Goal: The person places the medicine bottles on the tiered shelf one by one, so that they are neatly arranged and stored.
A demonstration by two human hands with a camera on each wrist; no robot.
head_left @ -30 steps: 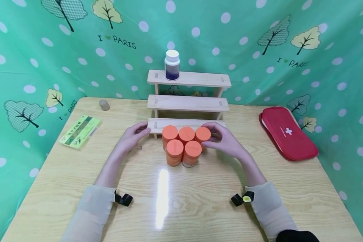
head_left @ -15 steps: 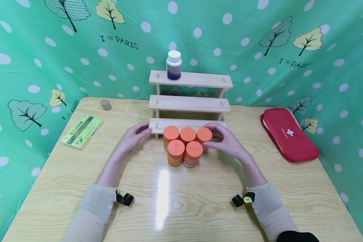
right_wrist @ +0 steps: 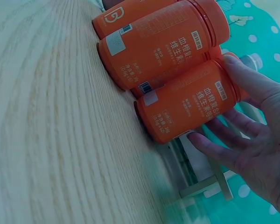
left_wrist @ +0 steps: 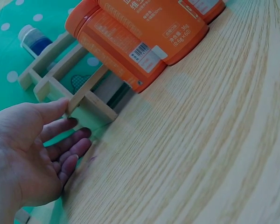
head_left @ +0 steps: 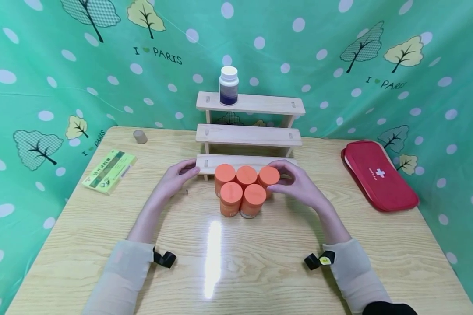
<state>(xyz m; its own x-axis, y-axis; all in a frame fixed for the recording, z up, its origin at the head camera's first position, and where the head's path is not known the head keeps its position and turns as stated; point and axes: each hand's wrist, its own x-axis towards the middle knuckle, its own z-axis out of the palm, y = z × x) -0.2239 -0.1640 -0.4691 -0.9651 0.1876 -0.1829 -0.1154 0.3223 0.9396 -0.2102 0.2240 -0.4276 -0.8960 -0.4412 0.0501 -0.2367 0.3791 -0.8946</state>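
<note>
Almost nothing has changed over the last sec: both hands sit where they were, only the view has drifted a touch, so the work looks paused at a steadying hold, not a lift

Left hand (head_left: pixel 172 181) rests on the desk (head_left: pixel 260 271) at the left end of the rack's bottom step (head_left: pixel 209 160); grip is relaxed, fingers nearly straight, thumb touching the step end (plain in the left wrist view (left_wrist: pixel 35 154)), holding nothing

Right hand (head_left: pixel 299 186) is at the right side of the orange bottles (head_left: pixel 244 190), thumb and fingers cupped round the rightmost back bottle (head_left: pixel 269 177); right wrist view shows the thumb (right_wrist: pixel 252 79) over its cap end and fingers (right_wrist: pixel 214 147) under its side. My read: it's bracing or about to take that bottle, which stands on the desk, not raised

The bottles stand upright in a tight cluster, touching one another, just in front of the bottom step

Count:
- orange bottles: 5 (3 in back row, 2 in front)
- white-capped bottle (head_left: pixel 228 85): 1, on the left of the top step
- wooden rack (head_left: pixel 256 135): 1, w/ 3 steps
- red first-aid pouch (head_left: pixel 378 175): 1, far right of desk
- green box (head_left: pixel 109 170): 1, left side
- small grey-brown cylinder (head_left: pixel 139 136): 1, back left corner
- hands: 2, each w/ a wrist strap
</note>
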